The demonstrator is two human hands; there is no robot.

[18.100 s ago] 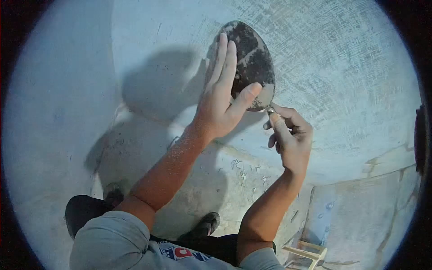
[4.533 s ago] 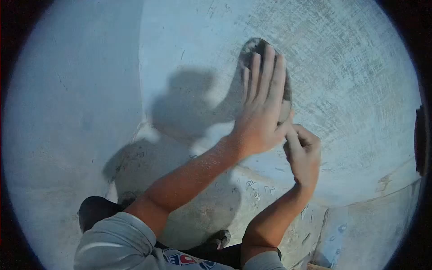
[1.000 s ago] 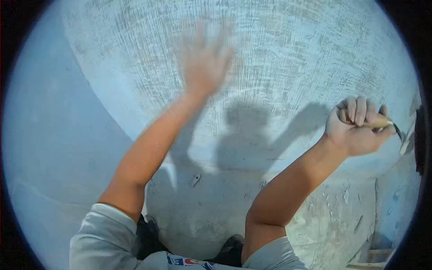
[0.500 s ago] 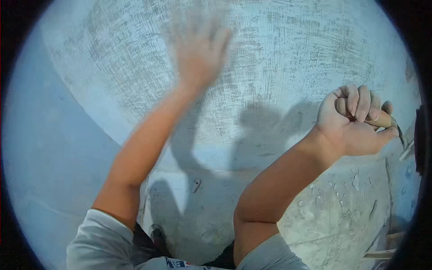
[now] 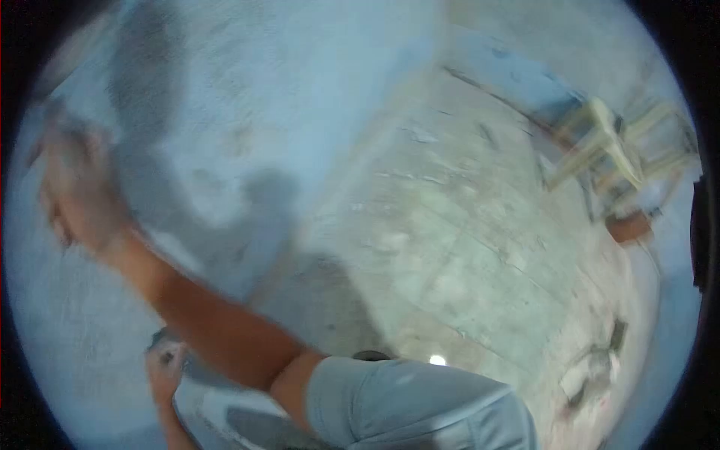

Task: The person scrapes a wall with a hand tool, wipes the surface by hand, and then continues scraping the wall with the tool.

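- Pale blue-grey cloth forms the short sleeve (image 5: 420, 405), creased along its length and hemmed above the elbow.
- Right hand (image 5: 84, 184): at the far left on an outstretched arm, badly smeared by motion; I cannot tell whether the fingers grip anything.
- Left hand (image 5: 166, 366): lower left, beyond the right forearm, fingers apparently curled; a dark patch shows at it, but whether it holds something is unclear.
- Pale blue wall (image 5: 322, 82): behind and around both hands, plaster-like, mottled and shadowed; contact with either hand cannot be made out.
- Bluish marks (image 5: 499, 51) at the upper right, too blurred to read as writing.
- Greenish-grey floor (image 5: 480, 277): hard-looking, stained, with thin straight lines and scattered pale flecks.
- Cream-coloured frame (image 5: 600, 146): slim straight bars, angular, well apart from the hands.
- Reddish-brown block (image 5: 630, 229), roughly rectangular, just beside that frame.
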